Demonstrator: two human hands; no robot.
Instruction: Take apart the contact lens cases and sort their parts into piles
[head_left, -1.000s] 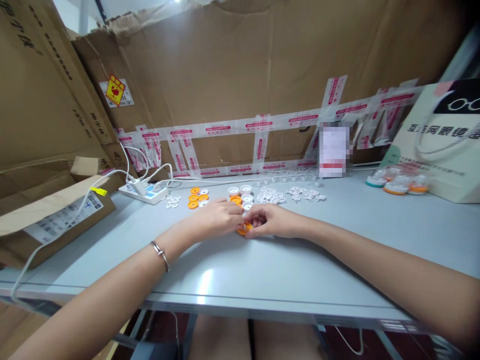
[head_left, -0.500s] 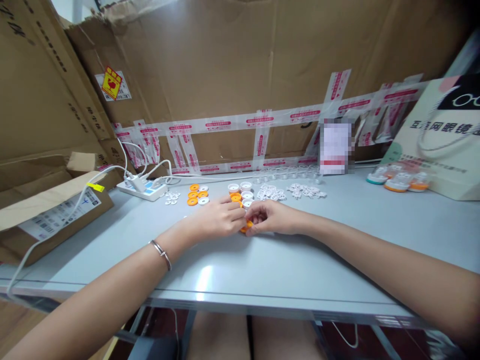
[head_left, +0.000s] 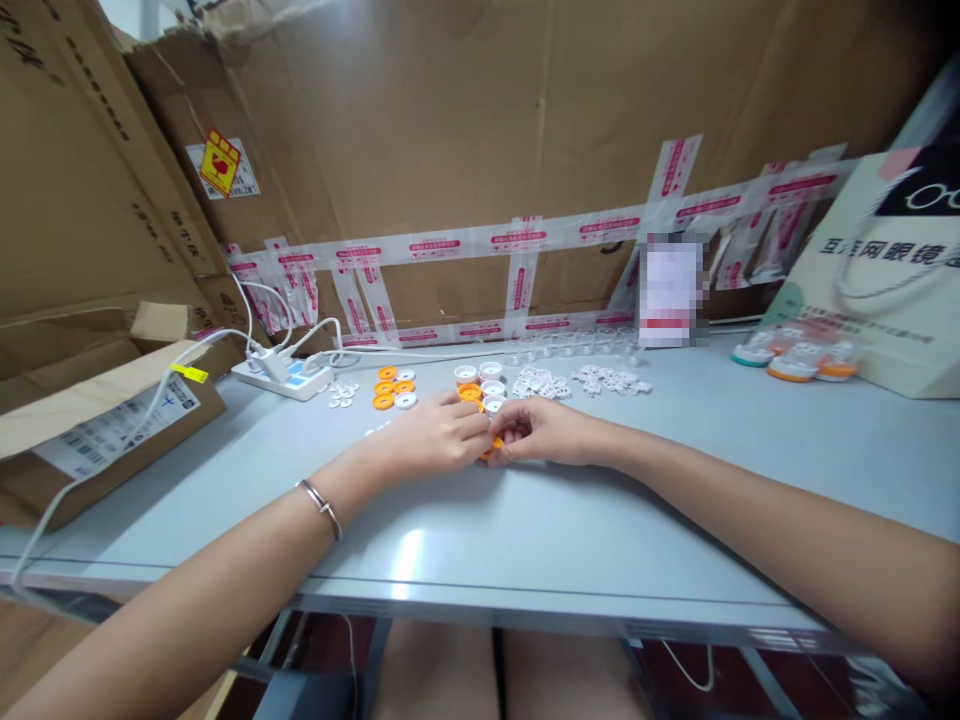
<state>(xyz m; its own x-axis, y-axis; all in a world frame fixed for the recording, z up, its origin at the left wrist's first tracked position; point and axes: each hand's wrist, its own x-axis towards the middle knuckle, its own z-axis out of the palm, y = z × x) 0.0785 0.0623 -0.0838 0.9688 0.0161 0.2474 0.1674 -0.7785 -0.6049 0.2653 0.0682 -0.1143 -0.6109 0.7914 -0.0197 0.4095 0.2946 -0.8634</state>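
Observation:
Near the middle of the grey table, my left hand and my right hand meet over a round orange plastic piece. The fingers of both are curled closed around it, and the left fingers hide much of it. Just beyond them stand several round cup-like pieces, among them an orange cup and a white cup. Left of these lie flat orange discs and white discs. A heap of small white parts is behind my right hand.
Another cluster of white parts and a row of clear plastic pieces lie farther back. A power strip and an open cardboard box sit left. Finished-looking clear-topped items stand beside a paper bag. Large cardboard walls the back.
Both hands stay almost in place around the orange piece, with only slight finger movement. The whole view has shifted very slightly.

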